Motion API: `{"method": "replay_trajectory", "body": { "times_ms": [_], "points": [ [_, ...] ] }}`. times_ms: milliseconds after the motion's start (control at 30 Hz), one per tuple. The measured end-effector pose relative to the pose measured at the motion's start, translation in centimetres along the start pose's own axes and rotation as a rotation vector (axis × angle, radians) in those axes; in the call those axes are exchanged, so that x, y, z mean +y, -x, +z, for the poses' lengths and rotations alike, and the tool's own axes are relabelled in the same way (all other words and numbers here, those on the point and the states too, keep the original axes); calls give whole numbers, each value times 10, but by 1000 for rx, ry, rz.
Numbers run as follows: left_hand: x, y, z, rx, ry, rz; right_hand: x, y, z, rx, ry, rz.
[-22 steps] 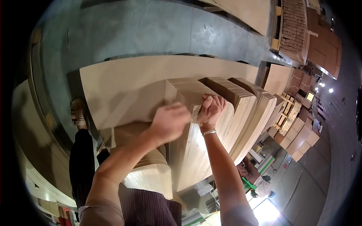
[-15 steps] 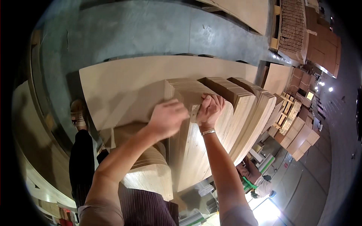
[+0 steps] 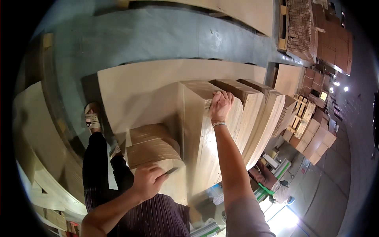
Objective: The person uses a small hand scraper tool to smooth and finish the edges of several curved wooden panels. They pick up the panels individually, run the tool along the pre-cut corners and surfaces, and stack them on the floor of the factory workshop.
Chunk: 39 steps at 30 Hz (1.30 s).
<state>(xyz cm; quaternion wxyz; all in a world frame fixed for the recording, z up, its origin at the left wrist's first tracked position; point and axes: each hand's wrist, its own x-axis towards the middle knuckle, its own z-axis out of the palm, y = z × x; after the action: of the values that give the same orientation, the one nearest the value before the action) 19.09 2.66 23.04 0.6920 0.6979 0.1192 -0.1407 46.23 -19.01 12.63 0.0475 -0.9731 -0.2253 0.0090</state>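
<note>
My left hand [image 3: 149, 181] is closed around a small flat grey piece [image 3: 171, 171], whose thin end sticks out past the fingers; its exact kind does not show. The hand hovers over a shorter stack of rounded wooden panels [image 3: 152, 138] near my body. My right hand [image 3: 222, 106], with a bracelet at the wrist, has its fingers curled over the upper corner of the front board in a tall stack of wooden panels [image 3: 201, 150]. The palm side of this hand is hidden.
More panel stacks [image 3: 263, 122] stand just right of the tall one, on a large tan sheet [image 3: 138, 85]. Pallets with cartons [image 3: 312, 138] are farther right. Another person [image 3: 276, 191] is at the lower right. Curved boards [image 3: 43, 158] lie at the left.
My left hand has moved from beside the tall stack's upper edge down and toward my body, over the shorter stack. My right hand stays at the tall stack's corner.
</note>
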Motion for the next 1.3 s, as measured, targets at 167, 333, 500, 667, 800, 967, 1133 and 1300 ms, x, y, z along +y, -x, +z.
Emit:
{"method": "replay_trajectory", "body": {
  "times_ms": [167,333,500,667,800,967,1133,1300],
  "points": [
    [9,102,-62,151,-172,-164,-36,7,-1,-6,-36,-99],
    [27,144,-97,315,-397,-64,-11,15,-42,-139,146,-242],
    [28,169,-121,437,-367,-80,-21,21,35,-323,329,-99],
    [49,183,-138,485,-321,-98,-52,6,15,-423,221,13],
    [47,182,-137,494,-301,-146,-62,1,-6,-482,242,37],
    [25,171,-124,490,-198,-82,-29,-3,44,-491,561,-214],
    [-14,151,-114,612,123,-177,-40,-16,99,-631,577,-124],
    [-69,145,-103,526,-205,-120,-32,-21,155,-692,643,-129]
  ]
}}
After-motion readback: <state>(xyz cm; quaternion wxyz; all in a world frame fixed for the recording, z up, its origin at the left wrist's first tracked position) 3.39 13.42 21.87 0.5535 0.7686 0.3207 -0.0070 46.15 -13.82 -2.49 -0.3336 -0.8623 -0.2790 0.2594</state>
